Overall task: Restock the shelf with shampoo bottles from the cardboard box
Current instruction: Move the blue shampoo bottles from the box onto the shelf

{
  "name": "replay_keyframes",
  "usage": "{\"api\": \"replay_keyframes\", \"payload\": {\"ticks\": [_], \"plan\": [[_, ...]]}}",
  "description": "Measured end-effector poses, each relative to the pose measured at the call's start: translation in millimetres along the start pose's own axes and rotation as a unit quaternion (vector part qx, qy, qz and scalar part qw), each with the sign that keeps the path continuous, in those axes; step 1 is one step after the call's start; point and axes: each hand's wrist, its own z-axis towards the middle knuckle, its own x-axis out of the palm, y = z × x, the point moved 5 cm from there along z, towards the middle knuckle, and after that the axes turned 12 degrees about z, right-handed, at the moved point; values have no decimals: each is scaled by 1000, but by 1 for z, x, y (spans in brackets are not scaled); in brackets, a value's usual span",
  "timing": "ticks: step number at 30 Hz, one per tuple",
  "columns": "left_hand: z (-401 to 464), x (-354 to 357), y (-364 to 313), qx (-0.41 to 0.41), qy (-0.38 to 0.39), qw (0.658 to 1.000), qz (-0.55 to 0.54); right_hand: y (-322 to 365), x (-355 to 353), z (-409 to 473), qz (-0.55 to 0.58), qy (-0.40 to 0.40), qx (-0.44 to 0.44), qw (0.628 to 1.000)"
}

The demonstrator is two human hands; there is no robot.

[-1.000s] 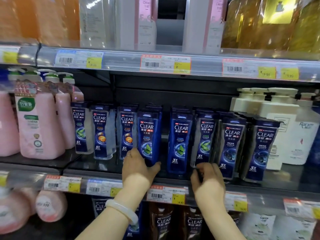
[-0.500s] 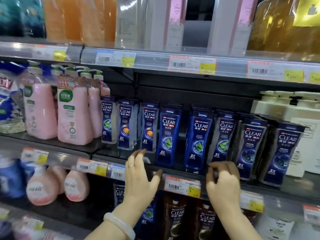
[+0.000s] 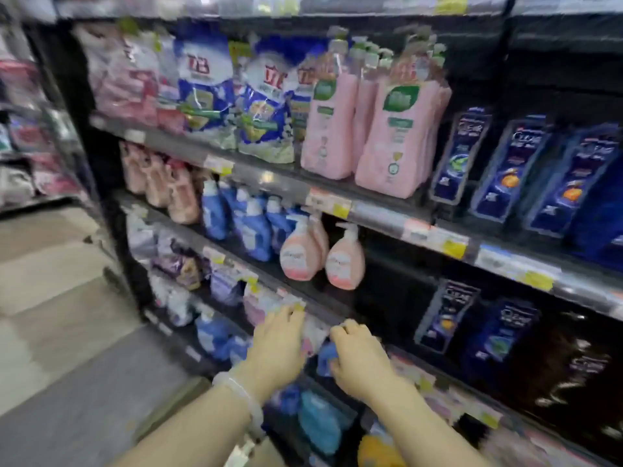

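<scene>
Pink pump bottles point(image 3: 397, 129) beside blue shampoo bottles point(image 3: 509, 166); hands seemingly empty, blurred.

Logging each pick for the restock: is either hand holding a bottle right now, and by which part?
Neither. The left hand and right hand hang empty in front of the lower shelf.
</scene>
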Motion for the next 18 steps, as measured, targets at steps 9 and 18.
{"api": "replay_keyframes", "payload": {"ticks": [9, 18], "plan": [[-49, 73, 193, -96, 116, 988, 38, 146, 127, 75, 10, 144, -72, 987], [-22, 123, 305, -165, 214, 963, 4, 181, 201, 183, 36, 221, -66, 972]]}}
